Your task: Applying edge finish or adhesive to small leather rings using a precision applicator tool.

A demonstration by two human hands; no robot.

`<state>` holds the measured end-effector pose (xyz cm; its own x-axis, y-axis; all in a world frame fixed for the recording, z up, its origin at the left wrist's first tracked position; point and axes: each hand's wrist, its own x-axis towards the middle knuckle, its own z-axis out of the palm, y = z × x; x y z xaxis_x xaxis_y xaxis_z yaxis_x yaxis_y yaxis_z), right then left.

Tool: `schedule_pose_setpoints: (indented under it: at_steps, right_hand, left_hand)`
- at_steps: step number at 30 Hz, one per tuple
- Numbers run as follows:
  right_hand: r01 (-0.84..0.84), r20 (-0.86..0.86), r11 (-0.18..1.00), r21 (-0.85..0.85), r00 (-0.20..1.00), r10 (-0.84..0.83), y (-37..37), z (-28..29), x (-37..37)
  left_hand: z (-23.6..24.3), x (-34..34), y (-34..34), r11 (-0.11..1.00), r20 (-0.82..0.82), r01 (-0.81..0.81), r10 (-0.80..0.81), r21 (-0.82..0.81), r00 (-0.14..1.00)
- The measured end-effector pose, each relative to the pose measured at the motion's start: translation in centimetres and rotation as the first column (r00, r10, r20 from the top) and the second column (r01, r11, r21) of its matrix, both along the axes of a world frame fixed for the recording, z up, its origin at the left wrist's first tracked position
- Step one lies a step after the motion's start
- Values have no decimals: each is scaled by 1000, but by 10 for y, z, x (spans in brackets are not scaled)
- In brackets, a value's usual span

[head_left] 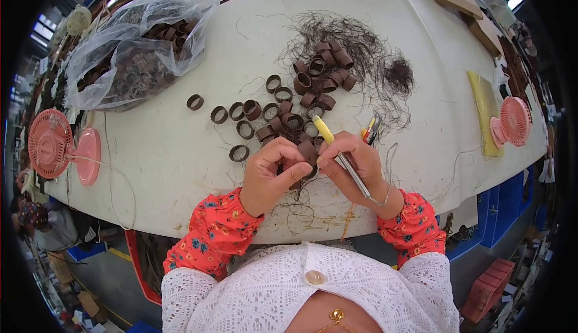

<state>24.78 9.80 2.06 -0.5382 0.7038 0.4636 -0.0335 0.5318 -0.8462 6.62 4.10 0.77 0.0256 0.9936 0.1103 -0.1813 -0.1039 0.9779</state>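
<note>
In front of me, my left hand is closed on a brown band loop, pinched between thumb and fingers. My right hand grips a slim silver tool with a yellow end; its fingertips are close beside that loop, and whether they touch it I cannot tell. The tool's working end is hidden by the fingers. A thin cord curves by my right wrist. Just beyond both hands lies a loose pile of similar brown loops, several scattered to the left.
Dark loose threads tangle behind the pile, with a denser clump. A clear plastic bag of brown loops sits back left. Pink fans stand at both sides. Small pens or tools lie beyond my right hand. The white table's edge curves before me.
</note>
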Motion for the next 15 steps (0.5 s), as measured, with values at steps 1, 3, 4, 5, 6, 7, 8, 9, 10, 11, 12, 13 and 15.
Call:
schedule_pose_setpoints:
  at_steps: [1,3,4,5,6,7,8,9,10,11,12,13,15]
  right_hand:
    - [8,-23,996,-92,1000,-11,-2,-1,-1]
    - [15,-44,983,-183,999,-24,-3,-2,-1]
    - [0,-43,974,-229,999,-10,-3,-1,0]
    - [-15,-42,962,-273,999,3,-3,0,1]
    - [-13,-42,962,-273,999,2,-3,2,2]
    - [-64,-81,931,-358,996,37,-3,3,4]
    - [-115,-124,891,-438,990,67,-3,5,5]
    - [-114,-124,891,-439,990,66,-2,6,5]
    - [-121,-155,875,-468,986,54,-2,7,4]
    - [-129,-185,858,-496,982,41,-2,8,4]
    - [-131,-186,858,-496,982,42,-1,9,4]
    - [-155,-213,830,-537,976,45,-1,10,5]
    - [-179,-238,799,-575,970,46,0,11,4]
  left_hand:
    - [-1,-1,0,999,10,14,-14,-45,1000]
    - [0,-2,0,999,-13,21,-22,-45,1000]
    - [0,-2,1,999,-36,28,-30,-44,999]
    - [-1,-2,1,999,-36,29,-30,-45,999]
    - [0,-1,0,998,-18,35,-36,-55,999]
    - [0,0,0,997,0,41,-41,-64,999]
    - [0,0,1,997,1,42,-42,-64,999]
    - [-1,1,1,999,-45,30,-31,-25,998]
    - [-2,1,1,1000,-90,20,-19,14,996]
    - [-1,1,1,1000,-90,21,-20,14,996]
    - [0,2,0,1000,-43,12,-12,2,999]
    - [1,2,0,1000,4,2,-2,-11,1000]
    - [1,2,1,999,45,40,-40,-10,998]
